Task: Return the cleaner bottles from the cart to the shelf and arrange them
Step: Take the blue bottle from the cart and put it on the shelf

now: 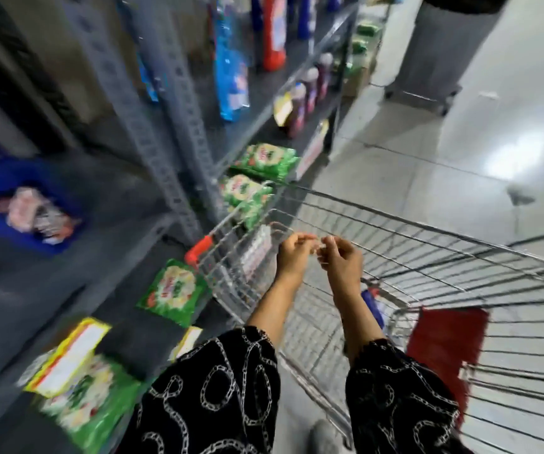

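The frame is blurred by motion. A wire shopping cart (427, 244) stands to the right of a grey metal shelf (172, 178). My left hand (293, 253) and my right hand (342, 260) hover close together over the cart's basket, fingertips nearly touching, fingers curled with nothing visibly in them. A blue bottle (373, 306) shows low in the cart, partly hidden behind my right forearm. On the shelf stand light blue cleaner bottles (231, 77), a red bottle (273, 34) and dark blue bottles (306, 14). A large blue bottle (24, 204) lies at the left.
Green detergent packs (264, 162) lie on lower shelf levels, with more (172, 290) near the cart's red handle end (198, 249). Dark purple bottles (310, 90) line the shelf front. A red flap (444, 339) hangs in the cart. A grey bin (444, 44) stands on the tiled floor.
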The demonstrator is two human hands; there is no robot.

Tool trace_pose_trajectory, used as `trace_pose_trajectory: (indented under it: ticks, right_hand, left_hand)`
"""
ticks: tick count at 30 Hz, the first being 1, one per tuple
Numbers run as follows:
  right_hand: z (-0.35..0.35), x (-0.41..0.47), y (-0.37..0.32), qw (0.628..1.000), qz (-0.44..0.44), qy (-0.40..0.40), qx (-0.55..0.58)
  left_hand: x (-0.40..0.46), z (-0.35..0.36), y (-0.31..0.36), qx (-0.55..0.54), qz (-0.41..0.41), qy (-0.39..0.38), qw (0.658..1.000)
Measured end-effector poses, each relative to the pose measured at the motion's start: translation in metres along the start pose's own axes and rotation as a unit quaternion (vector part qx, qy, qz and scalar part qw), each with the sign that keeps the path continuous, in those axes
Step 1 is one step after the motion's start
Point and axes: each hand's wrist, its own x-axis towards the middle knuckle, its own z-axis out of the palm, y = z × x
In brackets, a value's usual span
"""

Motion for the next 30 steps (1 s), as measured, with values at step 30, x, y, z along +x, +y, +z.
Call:
trace_pose_trajectory:
  ticks: [30]
  right_hand:
    - [-0.097, 0.045, 0.229, 0.932, 0.348, -0.097, 0.017]
  left_hand:
    - [0.063, 0.068, -0.238, -0.035, -0.402, 0.051, 0.913]
